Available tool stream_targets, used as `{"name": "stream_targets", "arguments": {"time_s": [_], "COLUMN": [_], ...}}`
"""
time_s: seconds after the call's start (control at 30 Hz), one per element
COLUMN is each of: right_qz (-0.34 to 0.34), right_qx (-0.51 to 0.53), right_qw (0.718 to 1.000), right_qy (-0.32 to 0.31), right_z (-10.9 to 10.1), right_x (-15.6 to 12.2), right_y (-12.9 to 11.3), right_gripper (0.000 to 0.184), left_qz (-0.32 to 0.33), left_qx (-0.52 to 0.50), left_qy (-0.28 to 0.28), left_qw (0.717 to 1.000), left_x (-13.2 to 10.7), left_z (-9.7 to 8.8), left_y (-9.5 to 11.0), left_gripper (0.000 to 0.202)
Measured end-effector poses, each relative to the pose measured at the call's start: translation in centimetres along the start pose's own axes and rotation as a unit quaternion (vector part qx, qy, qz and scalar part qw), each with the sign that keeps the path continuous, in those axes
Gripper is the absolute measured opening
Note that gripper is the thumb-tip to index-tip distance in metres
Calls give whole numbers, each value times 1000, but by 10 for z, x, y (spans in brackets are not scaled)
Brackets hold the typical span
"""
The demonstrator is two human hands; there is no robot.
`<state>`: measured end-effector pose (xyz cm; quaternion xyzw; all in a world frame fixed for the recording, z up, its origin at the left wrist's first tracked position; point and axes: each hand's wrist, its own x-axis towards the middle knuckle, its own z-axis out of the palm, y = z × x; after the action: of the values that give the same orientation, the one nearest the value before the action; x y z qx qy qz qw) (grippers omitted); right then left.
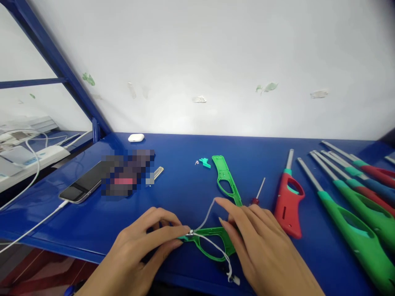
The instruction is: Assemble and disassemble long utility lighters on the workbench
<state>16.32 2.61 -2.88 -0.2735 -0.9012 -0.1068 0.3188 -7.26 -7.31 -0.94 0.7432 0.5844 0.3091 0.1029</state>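
The half shell of a green lighter [209,258] lies near the table's front edge, its inner side up. My left hand [148,242] pinches its narrow left end, where a teal piece and a small metal nozzle [190,232] sit. From the nozzle, thin white wires [217,246] run right to a small whitish end piece [234,280]. My right hand [262,242] is over the shell's right side, thumb and index finger apart. Its index fingertip touches a thin pale tube [208,213] rising from the nozzle. The other fingers are partly hidden. Beyond it lies the second green shell half [226,179].
A teal trigger piece [205,163] and tiny parts lie behind. At right are a red-handled screwdriver [255,200], a red lighter [288,205] and several green, red and blue lighters [348,234]. A phone [83,183] with a cable and a white earbud case [136,137] are left.
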Motion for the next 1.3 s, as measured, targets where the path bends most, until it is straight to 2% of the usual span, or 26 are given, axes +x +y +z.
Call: {"name": "stream_targets", "arguments": {"time_s": [0.17,0.37,0.63,0.87,0.97,1.13,1.3], "right_qz": [13,5,1,3,3,-3,-3], "right_qx": [-7,-27,-31,-28,-29,-34,-36], "right_qw": [1000,999,999,999,999,999,999], "right_qy": [-6,-29,-40,-35,-42,-33,-40], "right_z": [2,6,3,2,0,1,4], "right_x": [-2,-8,-8,-8,-8,-8,-8], "right_y": [0,0,0,0,-1,-1,-2], "right_gripper": [41,46,55,59,66,63,63], "left_qz": [-9,-14,-24,-40,-28,-16,-8], "left_qx": [15,37,77,77,85,105,122], "left_qy": [-39,-19,-39,-47,-34,13,28], "left_qw": [999,999,996,995,995,994,992], "left_x": [-6,-6,-3,-2,-4,-5,-4], "left_z": [0,-3,-8,-15,-9,5,9], "left_y": [-1,2,4,18,17,11,14], "left_gripper": [35,34,39,44,37,23,25]}}
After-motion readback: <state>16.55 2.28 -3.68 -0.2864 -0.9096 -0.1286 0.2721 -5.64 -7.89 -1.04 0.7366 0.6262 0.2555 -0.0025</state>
